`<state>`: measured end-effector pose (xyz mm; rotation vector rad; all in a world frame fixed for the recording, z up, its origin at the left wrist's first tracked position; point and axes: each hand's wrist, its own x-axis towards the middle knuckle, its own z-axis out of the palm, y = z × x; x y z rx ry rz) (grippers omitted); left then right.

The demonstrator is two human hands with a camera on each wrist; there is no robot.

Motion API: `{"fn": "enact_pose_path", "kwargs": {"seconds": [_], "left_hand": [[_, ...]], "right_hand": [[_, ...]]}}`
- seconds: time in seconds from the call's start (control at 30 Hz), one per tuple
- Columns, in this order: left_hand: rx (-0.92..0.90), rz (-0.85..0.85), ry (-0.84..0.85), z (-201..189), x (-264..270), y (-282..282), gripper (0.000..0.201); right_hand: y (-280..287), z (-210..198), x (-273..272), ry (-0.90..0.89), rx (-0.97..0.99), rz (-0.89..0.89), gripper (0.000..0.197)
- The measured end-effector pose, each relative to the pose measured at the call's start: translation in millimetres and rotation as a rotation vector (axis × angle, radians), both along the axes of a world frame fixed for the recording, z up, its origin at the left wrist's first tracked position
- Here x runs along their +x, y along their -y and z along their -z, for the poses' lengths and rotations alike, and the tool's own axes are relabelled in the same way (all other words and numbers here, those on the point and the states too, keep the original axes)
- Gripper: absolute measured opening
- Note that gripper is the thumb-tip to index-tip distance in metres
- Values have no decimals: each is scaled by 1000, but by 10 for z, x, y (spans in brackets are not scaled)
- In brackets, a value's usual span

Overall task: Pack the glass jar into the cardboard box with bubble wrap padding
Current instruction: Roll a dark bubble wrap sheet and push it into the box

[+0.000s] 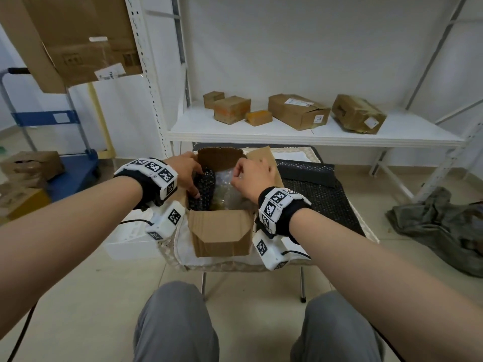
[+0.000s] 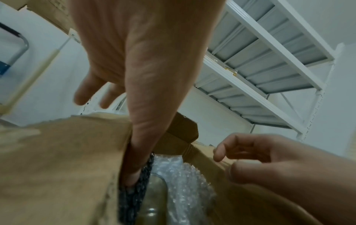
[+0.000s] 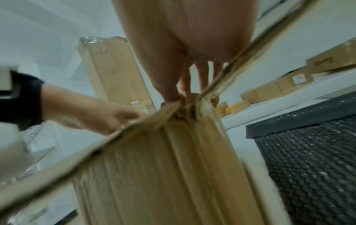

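Your left grip (image 1: 184,171), fingers spread, thumbs the black bubble wrap sheet (image 1: 206,182) down the wall of the brown cardboard box (image 1: 222,231). Your right grip (image 1: 252,176) hovers loosely curled, empty. The clear glass jar (image 2: 154,196) lies inside the box (clear bubble wrap (image 2: 186,175) opposite). Wrap bunched low could leave the glass bare above.

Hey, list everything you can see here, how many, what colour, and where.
cardboard box: one, brown, open on white-covered table
glass jar: one, clear, inside the box
black bubble wrap: one, black, box left side
clear bubble wrap: one, clear, box right side
bubble wrap sheets: stack, black, right of box
small boxes: five, brown, on white shelf
trolley: one, blue, far left
cloth: one, grey, floor right
left hand: one, presses the black bubble wrap
right hand: one, curled above box
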<state>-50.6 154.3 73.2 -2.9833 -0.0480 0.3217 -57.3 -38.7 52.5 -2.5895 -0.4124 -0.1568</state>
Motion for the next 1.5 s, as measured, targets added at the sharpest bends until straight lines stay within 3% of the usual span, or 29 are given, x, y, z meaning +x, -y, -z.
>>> {"fn": "enact_pose_path", "kwargs": {"seconds": [0.1, 0.17, 0.3, 0.5, 0.67, 0.8, 1.03, 1.27, 1.4, 1.5], "left_hand": [[-80, -111, 6, 18, -25, 3, 88], [-147, -175, -8, 43, -47, 29, 90], [-394, -299, -72, 138, -59, 69, 89], [-593, -298, -11, 83, -33, -78, 92], [-731, -253, 102, -135, 95, -228, 97], [-653, -221, 205, -43, 221, -237, 95], [-659, -253, 109, 432, 275, -142, 96], [-582, -248, 204, 150, 191, 78, 78], [-524, -175, 258, -42, 89, 336, 61], [-592, -140, 320, -133, 27, 616, 43]], "right_hand": [[146, 55, 38, -132, 13, 155, 47], [225, 124, 65, -262, 87, 158, 71], [297, 220, 68, -443, 368, 94, 93], [142, 389, 198, -505, 727, 65, 93], [101, 186, 407, -424, 864, 95, 75], [9, 191, 554, -416, 845, 142, 71], [-29, 441, 661, -522, 740, 157, 72], [164, 235, 583, -470, 705, 216, 78], [297, 155, 465, -394, 692, 233, 63], [415, 99, 406, -359, 717, 230, 54]]}}
